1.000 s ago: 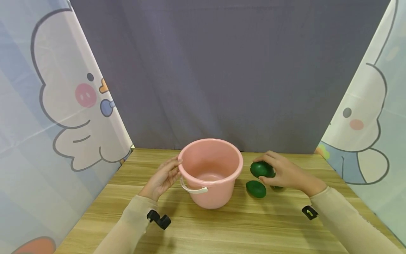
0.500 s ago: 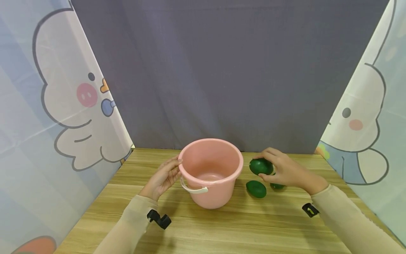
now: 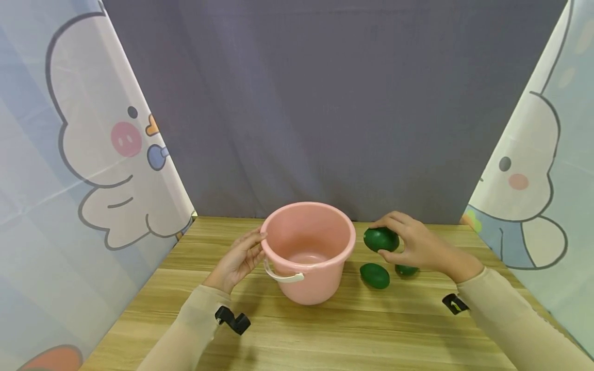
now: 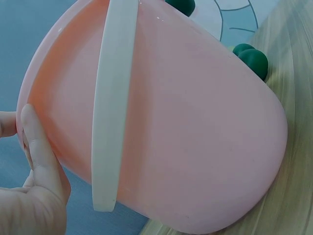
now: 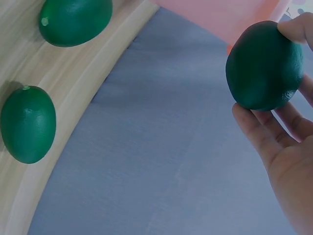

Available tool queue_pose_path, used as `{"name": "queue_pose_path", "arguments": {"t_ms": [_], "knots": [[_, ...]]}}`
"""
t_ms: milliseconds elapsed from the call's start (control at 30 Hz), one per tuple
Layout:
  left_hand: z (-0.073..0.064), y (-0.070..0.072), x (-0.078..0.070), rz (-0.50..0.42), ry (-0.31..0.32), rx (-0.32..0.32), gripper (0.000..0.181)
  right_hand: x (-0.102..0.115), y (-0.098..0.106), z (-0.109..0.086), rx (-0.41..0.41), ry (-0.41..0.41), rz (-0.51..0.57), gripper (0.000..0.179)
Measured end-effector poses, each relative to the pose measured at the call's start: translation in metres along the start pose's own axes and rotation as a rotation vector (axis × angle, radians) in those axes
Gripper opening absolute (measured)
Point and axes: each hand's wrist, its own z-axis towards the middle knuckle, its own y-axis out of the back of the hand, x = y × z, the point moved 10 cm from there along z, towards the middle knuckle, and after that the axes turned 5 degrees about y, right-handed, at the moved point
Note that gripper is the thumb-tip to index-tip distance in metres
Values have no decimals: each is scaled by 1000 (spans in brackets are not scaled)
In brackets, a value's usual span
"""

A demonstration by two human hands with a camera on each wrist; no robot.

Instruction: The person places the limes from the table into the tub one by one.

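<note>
A pink plastic bucket [image 3: 309, 281] with a white handle [image 3: 284, 279] stands upright on the wooden table. At its left side my left hand [image 3: 238, 260] grips the rim, the thumb outside and fingertips over the edge, as the left wrist view [image 4: 41, 161] also shows. To the right of the bucket my right hand [image 3: 415, 247] holds a smooth, dark green oval fruit [image 3: 381, 239] between thumb and fingertips, raised above the table. Two similar fruits lie below it: one nearer the bucket [image 3: 375, 276], the other [image 3: 406, 270] partly hidden under the hand.
The wooden table [image 3: 297, 340] ends at a dark grey curtain [image 3: 306, 113] behind the bucket. Cartoon-printed cloths hang at the left [image 3: 93, 206] and right [image 3: 529, 206] sides. Each wrist has a black device strapped on.
My right hand has lifted the green fruit slightly up from beside the other two, uncovering more of the one beneath. The left hand and bucket have stayed in place.
</note>
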Motion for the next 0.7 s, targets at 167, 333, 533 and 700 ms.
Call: {"name": "queue_pose_path", "arguments": {"t_ms": [167, 333, 533, 700], "knots": [[0, 0, 0, 2, -2, -6, 35, 3, 4, 3, -16, 23, 1, 52], [1, -1, 0, 11, -2, 1, 39, 4, 5, 4, -22, 22, 2, 54], [1, -1, 0, -1, 2, 11, 38, 5, 9, 7, -44, 46, -3, 53], [1, 0, 0, -5, -1, 10, 38, 7, 12, 13, -65, 60, 5, 49]]}}
